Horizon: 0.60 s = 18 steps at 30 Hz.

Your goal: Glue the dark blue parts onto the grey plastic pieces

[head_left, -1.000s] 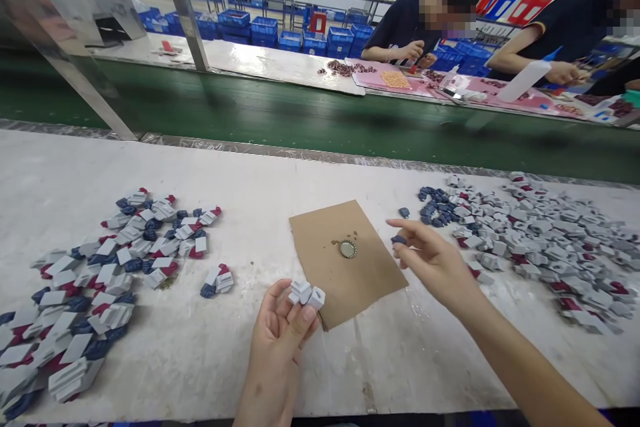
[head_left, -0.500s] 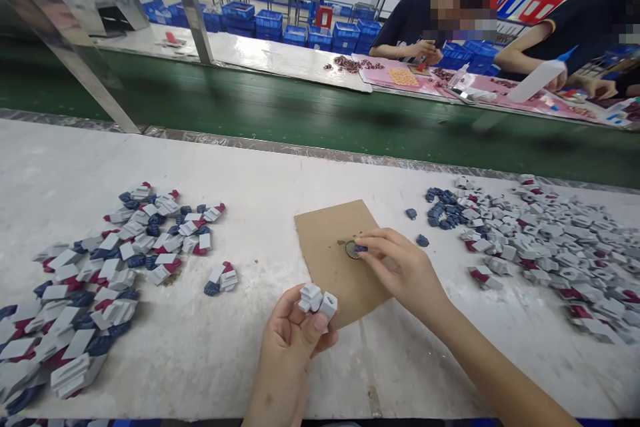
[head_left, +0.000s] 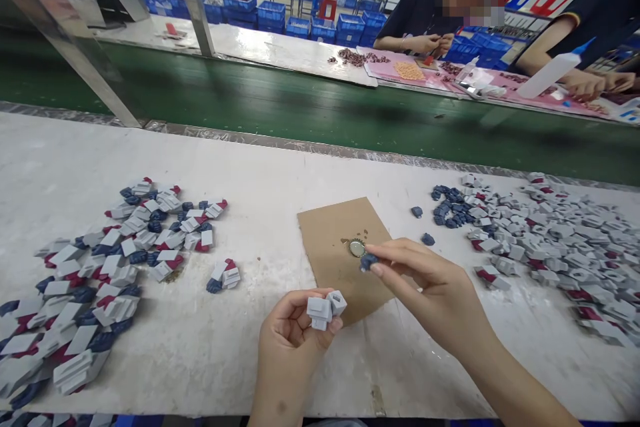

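My left hand (head_left: 295, 333) grips a light grey blocky plastic piece (head_left: 320, 310) near the front of the table, thumb and fingers closed round it. In my right hand (head_left: 420, 280) a small dark blue plastic part (head_left: 369, 261) is pinched between thumb and fingertips, held apart from the grey piece. Just behind the blue part lies a bottle cap (head_left: 357, 247), seemingly with liquid in it, on a brown cardboard sheet (head_left: 330, 240). Wet spots mark the cardboard beside the cap.
Grey, maroon and blue assembled pieces (head_left: 115, 260) spread over the left, with a single one (head_left: 224, 275) apart. On the right lie grey-and-maroon pieces (head_left: 540, 233) and loose blue parts (head_left: 450, 207). A green conveyor belt (head_left: 275, 110) runs behind; two people work beyond it.
My right hand has drawn the blue part back from the bottle cap, toward me. My left hand has turned the grey piece and shifted slightly right. The view has moved a little.
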Tool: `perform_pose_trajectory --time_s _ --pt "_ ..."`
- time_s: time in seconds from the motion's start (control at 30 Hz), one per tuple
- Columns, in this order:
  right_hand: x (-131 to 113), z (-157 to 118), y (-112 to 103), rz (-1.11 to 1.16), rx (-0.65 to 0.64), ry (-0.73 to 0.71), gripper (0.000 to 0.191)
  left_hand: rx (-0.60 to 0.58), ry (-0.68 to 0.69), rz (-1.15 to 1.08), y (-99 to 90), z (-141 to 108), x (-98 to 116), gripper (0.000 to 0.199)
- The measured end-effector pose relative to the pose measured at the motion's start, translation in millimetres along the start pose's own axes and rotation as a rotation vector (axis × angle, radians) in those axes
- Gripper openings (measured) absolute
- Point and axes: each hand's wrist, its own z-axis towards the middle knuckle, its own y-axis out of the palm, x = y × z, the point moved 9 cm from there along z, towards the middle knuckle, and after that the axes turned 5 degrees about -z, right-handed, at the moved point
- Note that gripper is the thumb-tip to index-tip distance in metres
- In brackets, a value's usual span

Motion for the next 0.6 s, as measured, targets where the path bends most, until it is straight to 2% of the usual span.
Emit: perform_pose_trajectory --time_s 0.17,0.37,0.6 --pt "-22 -11 2 0.106 -0.067 -0.013 0.024 -0.026 0.088 0.050 5.7 -5 8 0.016" --pt "-45 -14 0 0.102 -0.028 -0.169 0.034 -0.038 0.121 0.083 6.6 -8 11 0.016" --pt "-56 -20 2 0.037 0.033 -0.273 0.033 -0.034 0.158 0.140 4.9 -11 13 0.015"
